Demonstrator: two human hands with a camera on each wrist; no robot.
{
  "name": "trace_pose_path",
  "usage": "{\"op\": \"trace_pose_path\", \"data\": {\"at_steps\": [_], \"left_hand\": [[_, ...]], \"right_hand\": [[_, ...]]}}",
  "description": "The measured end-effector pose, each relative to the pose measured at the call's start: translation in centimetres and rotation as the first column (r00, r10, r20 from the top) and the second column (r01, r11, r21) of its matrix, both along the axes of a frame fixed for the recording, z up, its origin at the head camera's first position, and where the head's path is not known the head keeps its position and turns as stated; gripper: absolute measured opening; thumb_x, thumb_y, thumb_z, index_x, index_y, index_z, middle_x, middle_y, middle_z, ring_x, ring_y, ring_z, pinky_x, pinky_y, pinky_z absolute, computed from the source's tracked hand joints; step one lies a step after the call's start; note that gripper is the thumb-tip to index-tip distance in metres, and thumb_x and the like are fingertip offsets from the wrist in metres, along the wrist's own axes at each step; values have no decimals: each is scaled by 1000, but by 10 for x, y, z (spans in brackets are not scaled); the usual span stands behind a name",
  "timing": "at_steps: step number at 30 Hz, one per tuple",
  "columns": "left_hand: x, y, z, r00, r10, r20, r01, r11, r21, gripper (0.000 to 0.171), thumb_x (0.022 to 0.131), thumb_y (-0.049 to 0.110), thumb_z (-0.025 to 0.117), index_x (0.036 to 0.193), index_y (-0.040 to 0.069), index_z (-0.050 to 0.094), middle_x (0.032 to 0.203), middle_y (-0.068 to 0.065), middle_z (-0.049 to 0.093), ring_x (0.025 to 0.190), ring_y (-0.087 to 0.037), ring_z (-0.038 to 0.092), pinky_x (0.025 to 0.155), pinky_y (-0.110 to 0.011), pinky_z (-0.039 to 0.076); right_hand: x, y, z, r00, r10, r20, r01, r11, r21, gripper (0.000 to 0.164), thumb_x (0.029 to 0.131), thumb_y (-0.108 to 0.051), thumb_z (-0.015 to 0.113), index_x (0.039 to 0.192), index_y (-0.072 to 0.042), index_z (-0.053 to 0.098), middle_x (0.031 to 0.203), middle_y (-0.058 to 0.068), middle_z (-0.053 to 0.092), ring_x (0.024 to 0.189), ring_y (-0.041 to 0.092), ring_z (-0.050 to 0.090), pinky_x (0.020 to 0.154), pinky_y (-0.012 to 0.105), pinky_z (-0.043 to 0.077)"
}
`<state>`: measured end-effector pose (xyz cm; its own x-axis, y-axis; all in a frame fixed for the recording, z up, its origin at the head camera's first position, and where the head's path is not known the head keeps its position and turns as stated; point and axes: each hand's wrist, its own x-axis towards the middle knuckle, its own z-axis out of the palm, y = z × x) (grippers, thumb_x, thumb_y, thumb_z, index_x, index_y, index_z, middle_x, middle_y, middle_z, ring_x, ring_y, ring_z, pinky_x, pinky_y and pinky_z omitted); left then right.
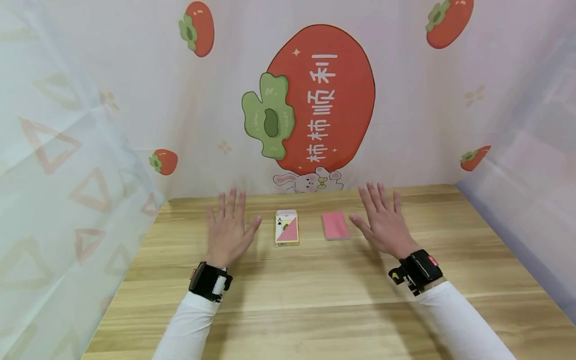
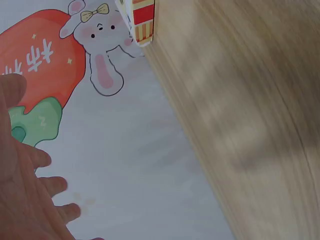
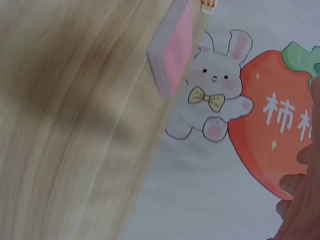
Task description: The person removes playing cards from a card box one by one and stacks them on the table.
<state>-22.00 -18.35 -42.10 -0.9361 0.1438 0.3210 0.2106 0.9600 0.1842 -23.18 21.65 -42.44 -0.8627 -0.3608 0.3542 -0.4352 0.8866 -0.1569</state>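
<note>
My left hand (image 1: 228,232) is held palm down with fingers straight and spread, to the left of an open card box (image 1: 287,229) that shows an ace on its front. To the right, my right hand (image 1: 383,222) is spread the same way and holds nothing. Its thumb points toward a deck of playing cards (image 1: 335,226), stacked neatly with pink backs up. Box and deck lie side by side between the hands. In the right wrist view the deck (image 3: 172,52) shows its edge, and the left wrist view catches a corner of the box (image 2: 143,22).
Both things lie on a wooden table (image 1: 288,295), near its back edge. Behind it hangs a white cloth (image 1: 405,125) printed with a large persimmon and a rabbit. More cloth (image 1: 58,200) flanks the left side. Each wrist wears a black strap with a camera.
</note>
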Motion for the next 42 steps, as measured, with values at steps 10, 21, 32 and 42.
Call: {"op": "trace_pose_path", "data": {"at_steps": [10, 21, 32, 42], "left_hand": [[-14, 21, -13, 996, 21, 82, -28, 996, 82, 83, 100, 60, 48, 156, 1, 33, 154, -27, 38, 138, -49, 36, 105, -69, 30], [-29, 77, -35, 952, 136, 276, -153, 987, 42, 92, 92, 69, 53, 130, -15, 55, 126, -31, 56, 117, -45, 53, 90, -58, 46], [-37, 117, -42, 887, 285, 363, -260, 959, -116, 101, 82, 81, 55, 120, -12, 62, 107, -22, 51, 101, -33, 50, 80, -45, 44], [-44, 119, -40, 922, 201, 330, -240, 967, 82, 66, 75, 51, 82, 107, -5, 64, 102, -21, 56, 97, -35, 55, 75, -48, 49]], "right_hand": [[-7, -38, -11, 997, 70, 27, -65, 986, -156, 69, 104, -41, 53, 153, 4, 36, 152, 26, 43, 144, 43, 33, 117, 58, 21], [-20, -84, -18, 970, 75, 230, 13, 933, -360, 39, 103, -38, 59, 122, -5, 68, 106, 9, 68, 98, 27, 61, 82, 44, 52], [-24, -100, -22, 963, 93, 253, 20, 910, -414, 31, 104, -35, 59, 113, -9, 72, 93, 2, 67, 83, 18, 59, 71, 35, 50], [-27, -109, -19, 956, 148, 252, -14, 885, -465, 24, 103, -29, 62, 109, -10, 74, 90, 0, 67, 81, 15, 59, 69, 33, 50]]}}
